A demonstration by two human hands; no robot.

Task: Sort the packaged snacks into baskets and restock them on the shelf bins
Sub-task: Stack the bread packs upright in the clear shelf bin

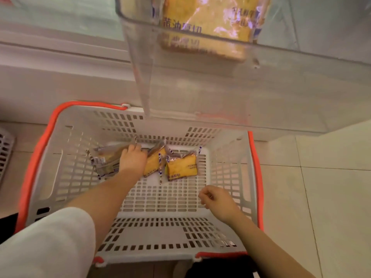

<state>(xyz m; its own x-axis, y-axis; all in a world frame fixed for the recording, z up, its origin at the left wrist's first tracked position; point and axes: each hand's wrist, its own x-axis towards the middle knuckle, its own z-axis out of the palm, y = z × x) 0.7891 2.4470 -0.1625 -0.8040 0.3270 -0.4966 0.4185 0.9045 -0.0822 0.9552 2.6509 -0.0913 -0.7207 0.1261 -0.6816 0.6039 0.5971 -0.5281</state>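
- Pale floor tiles (321, 197) run under a white slotted basket (160, 233) with an orange rim; a clear shelf bin (220, 81) juts out above its far edge, already holding one yellow bread packet (206, 19).
- We see three or so packaged snacks left on the basket floor, all bunched toward the far wall: a yellow packet (181, 166) right of centre, a second yellow packet (153, 162) leaning just left of it, and a paler packet (106, 157) toward the far left corner.
- Our left hand (133, 157) reaches deep into the basket, fingers curled down onto the paler packet; whether they have truly closed round it we cannot tell, as the fingertips are hidden.
- Our right hand (217, 199) hovers nearer the basket's right wall, loosely curled with nothing in it.
- Both yellow packets lie beyond and to the left of the right hand, their long sides running roughly toward us, and touching the left hand's right side.
- We judge the left hand the nearer for any of the three; the bin sits straight above and beyond them.
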